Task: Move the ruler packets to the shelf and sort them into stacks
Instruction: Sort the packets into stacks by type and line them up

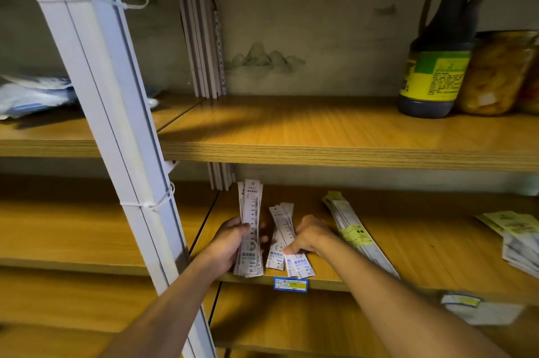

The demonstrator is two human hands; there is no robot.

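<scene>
On the lower wooden shelf [393, 255], near its left front corner, lie the short ruler packets. A bundle of ruler packets [251, 223] stands nearly upright on the shelf, gripped by the left hand [233, 244], whose thumb crosses the front of the bundle while the fingers wrap behind it. Just beside it to the right, a loose stack of ruler packets [281, 229] lies flat and fanned on the shelf; the right hand [310, 236] rests on this stack with fingers curled down onto it, the thumb pressing near the printed ends. Whether the fingers pinch a single packet cannot be told. Further right, apart from the hand, a stack of long ruler packets [354, 233] with yellow labels runs diagonally toward the shelf's front edge. Near the right border sits another pile of packets [519, 244]. A blue and yellow price tag [290, 284] is fixed to the shelf's front edge below the hands. On the upper shelf [320, 136] stand a dark sauce bottle [437, 66] and a glass jar [498, 75], touching. A white metal upright [116, 124], bound with zip ties, crosses the left foreground.
</scene>
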